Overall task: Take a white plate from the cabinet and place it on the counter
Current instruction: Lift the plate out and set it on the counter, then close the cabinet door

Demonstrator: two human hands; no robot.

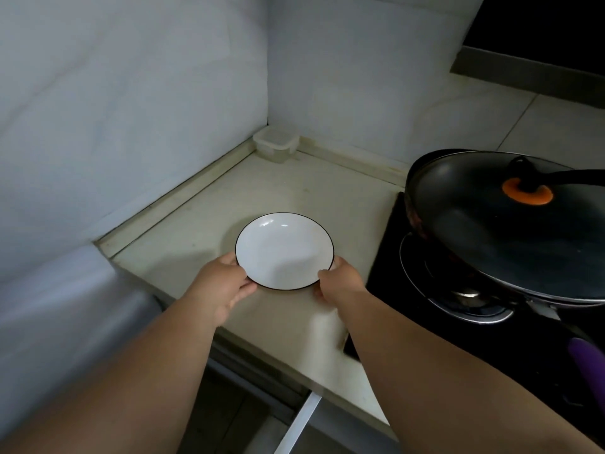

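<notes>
Plate (284, 250) looks down on the desk (294, 191) w/ left hand (220, 283) & right hand (339, 280) gripping its near rim, so prob. only letting go left.

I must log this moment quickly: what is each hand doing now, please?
Left hand: closed on the near-left rim of the white plate.
Right hand: closed on the plate's near-right rim.

Round white black-rimmed ceramic plate (284, 249): glossy, smooth. Pale stone surface (294, 191): matt. Clear-lidded black wok (510, 224): shiny. Small translucent plastic box (276, 144).
</notes>
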